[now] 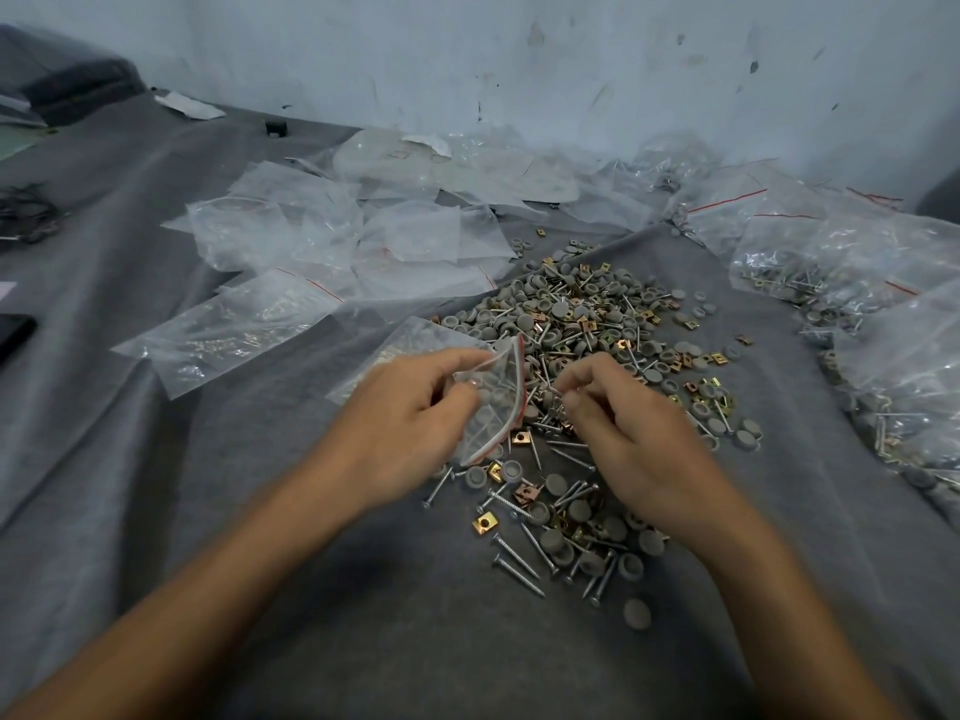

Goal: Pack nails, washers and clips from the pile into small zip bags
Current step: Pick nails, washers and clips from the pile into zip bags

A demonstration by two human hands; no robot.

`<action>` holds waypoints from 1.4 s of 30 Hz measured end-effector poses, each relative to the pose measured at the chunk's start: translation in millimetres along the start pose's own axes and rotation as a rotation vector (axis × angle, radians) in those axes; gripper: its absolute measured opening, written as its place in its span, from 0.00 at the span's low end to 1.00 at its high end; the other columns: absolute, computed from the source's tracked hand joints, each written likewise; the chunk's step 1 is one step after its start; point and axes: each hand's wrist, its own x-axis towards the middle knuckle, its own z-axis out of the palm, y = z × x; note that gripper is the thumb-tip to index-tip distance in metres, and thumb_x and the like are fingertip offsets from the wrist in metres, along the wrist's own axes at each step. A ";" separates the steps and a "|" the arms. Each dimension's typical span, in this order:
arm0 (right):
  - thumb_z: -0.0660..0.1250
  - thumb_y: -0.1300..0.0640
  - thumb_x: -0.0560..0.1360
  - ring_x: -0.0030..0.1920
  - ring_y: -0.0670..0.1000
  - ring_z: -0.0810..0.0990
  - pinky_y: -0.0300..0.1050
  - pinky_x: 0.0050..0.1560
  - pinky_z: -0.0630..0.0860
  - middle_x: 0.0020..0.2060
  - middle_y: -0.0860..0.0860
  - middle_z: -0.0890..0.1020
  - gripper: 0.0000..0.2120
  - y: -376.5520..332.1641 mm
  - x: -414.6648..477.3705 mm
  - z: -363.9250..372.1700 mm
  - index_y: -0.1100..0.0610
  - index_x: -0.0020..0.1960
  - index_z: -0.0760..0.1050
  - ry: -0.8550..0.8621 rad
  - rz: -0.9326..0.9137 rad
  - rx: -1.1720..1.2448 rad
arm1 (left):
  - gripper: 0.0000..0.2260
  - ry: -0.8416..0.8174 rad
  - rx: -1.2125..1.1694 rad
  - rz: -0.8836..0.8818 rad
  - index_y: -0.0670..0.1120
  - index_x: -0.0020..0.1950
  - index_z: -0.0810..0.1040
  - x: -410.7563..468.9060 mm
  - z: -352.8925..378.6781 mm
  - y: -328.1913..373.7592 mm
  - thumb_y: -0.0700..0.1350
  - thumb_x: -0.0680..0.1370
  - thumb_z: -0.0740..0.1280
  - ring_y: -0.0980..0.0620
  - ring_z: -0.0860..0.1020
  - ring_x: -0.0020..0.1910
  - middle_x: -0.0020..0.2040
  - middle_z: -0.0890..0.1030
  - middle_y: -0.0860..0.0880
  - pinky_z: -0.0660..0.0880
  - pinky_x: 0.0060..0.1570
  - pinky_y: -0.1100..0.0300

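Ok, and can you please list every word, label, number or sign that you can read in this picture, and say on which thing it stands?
No text here can be read.
On the clear bag at the back: faint reddish handwritten marks, too faint and blurred to read.
On the zip bag held by the left hand: only a red zip strip, no print.
On the filled bags at the right: no label visible.

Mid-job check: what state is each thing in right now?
left hand: grips the small zip bag
small zip bag: mouth open, grey caps inside
right hand: pinches a nail over the pile
pile: loose, spread on the grey cloth
empty zip bags: flat, heaped rear left
filled bags: lying at right
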 end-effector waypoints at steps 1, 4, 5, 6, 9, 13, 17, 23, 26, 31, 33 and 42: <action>0.60 0.51 0.83 0.33 0.47 0.73 0.45 0.30 0.68 0.37 0.49 0.78 0.06 -3.3 -0.5 1.7 0.40 0.51 0.72 0.011 -0.011 0.046 | 0.19 0.002 0.007 -0.001 0.59 0.66 0.79 0.1 0.5 -0.2 0.53 0.76 0.60 0.54 0.78 0.28 0.31 0.81 0.50 0.76 0.35 0.55; 0.63 0.53 0.83 0.32 0.48 0.75 0.47 0.32 0.73 0.38 0.51 0.80 0.08 -14.5 -2.4 8.0 0.40 0.52 0.77 0.037 -0.032 0.195 | 0.18 0.000 0.012 -0.003 0.60 0.65 0.80 0.3 1.9 0.1 0.53 0.76 0.60 0.55 0.78 0.29 0.32 0.81 0.51 0.78 0.36 0.52; 0.64 0.54 0.83 0.36 0.50 0.79 0.47 0.34 0.77 0.40 0.50 0.82 0.09 -18.0 -2.6 9.7 0.40 0.54 0.78 0.011 -0.021 0.265 | 0.18 -0.003 0.009 0.000 0.61 0.64 0.80 0.2 2.1 -0.2 0.53 0.77 0.60 0.55 0.79 0.29 0.32 0.81 0.53 0.78 0.36 0.51; 0.64 0.56 0.83 0.41 0.49 0.82 0.47 0.38 0.80 0.44 0.49 0.84 0.11 -20.7 -2.5 11.0 0.41 0.57 0.78 -0.034 -0.005 0.340 | 0.17 -0.006 0.005 0.001 0.62 0.63 0.80 0.0 2.0 -0.5 0.53 0.77 0.60 0.55 0.79 0.30 0.32 0.81 0.54 0.78 0.36 0.50; 0.62 0.63 0.83 0.49 0.43 0.84 0.36 0.45 0.78 0.52 0.45 0.86 0.15 -21.7 -2.0 8.4 0.46 0.62 0.78 -0.103 0.004 0.488 | 0.18 -0.002 0.008 -0.016 0.61 0.64 0.80 0.2 1.2 -0.4 0.52 0.76 0.60 0.53 0.80 0.31 0.32 0.81 0.51 0.79 0.38 0.45; 0.68 0.57 0.81 0.42 0.42 0.83 0.38 0.39 0.79 0.44 0.44 0.86 0.08 -10.1 -1.0 -4.8 0.45 0.53 0.82 -0.006 0.038 0.327 | 0.18 0.009 0.015 -0.018 0.59 0.64 0.80 1.0 1.0 0.5 0.53 0.76 0.60 0.53 0.79 0.29 0.32 0.81 0.51 0.78 0.36 0.50; 0.70 0.50 0.78 0.41 0.40 0.79 0.36 0.39 0.74 0.39 0.39 0.82 0.03 4.2 -1.9 -13.2 0.44 0.47 0.81 -0.049 0.074 -0.100 | 0.19 0.008 0.012 -0.018 0.59 0.66 0.80 0.4 1.1 0.3 0.53 0.77 0.60 0.49 0.79 0.30 0.32 0.81 0.48 0.77 0.35 0.51; 0.72 0.45 0.76 0.35 0.39 0.77 0.41 0.35 0.69 0.32 0.41 0.80 0.07 4.7 -2.7 -17.7 0.45 0.40 0.79 -0.177 0.166 -0.356 | 0.19 0.006 0.006 -0.013 0.58 0.66 0.79 0.6 0.5 -0.2 0.53 0.77 0.60 0.49 0.79 0.29 0.32 0.81 0.48 0.76 0.34 0.56; 0.70 0.48 0.77 0.35 0.40 0.76 0.41 0.39 0.69 0.30 0.41 0.79 0.08 3.6 -0.6 -16.0 0.45 0.39 0.77 -0.226 0.164 -0.438 | 0.20 0.003 0.011 -0.013 0.58 0.66 0.79 0.6 0.5 1.2 0.53 0.76 0.59 0.50 0.79 0.30 0.32 0.81 0.51 0.76 0.34 0.54; 0.65 0.47 0.78 0.39 0.42 0.77 0.47 0.42 0.72 0.34 0.43 0.80 0.08 4.8 -1.8 -10.6 0.46 0.41 0.75 -0.178 0.129 -0.393 | 0.20 -0.008 0.013 -0.008 0.59 0.67 0.79 0.4 -0.2 1.7 0.54 0.76 0.59 0.51 0.79 0.30 0.32 0.81 0.51 0.76 0.34 0.56; 0.64 0.46 0.79 0.36 0.42 0.77 0.46 0.38 0.73 0.35 0.44 0.81 0.07 3.4 -2.8 -9.9 0.45 0.43 0.75 -0.090 0.130 -0.179 | 0.20 -0.012 0.028 -0.003 0.59 0.67 0.79 0.2 0.5 2.1 0.54 0.76 0.59 0.52 0.79 0.30 0.33 0.81 0.50 0.76 0.37 0.55; 0.70 0.55 0.80 0.41 0.58 0.85 0.57 0.40 0.82 0.38 0.51 0.86 0.04 -25.7 -3.6 11.9 0.49 0.47 0.81 -0.073 0.141 0.403 | 0.20 -0.027 0.044 0.006 0.59 0.66 0.79 -0.2 3.4 0.6 0.53 0.76 0.60 0.55 0.80 0.34 0.33 0.81 0.52 0.79 0.43 0.49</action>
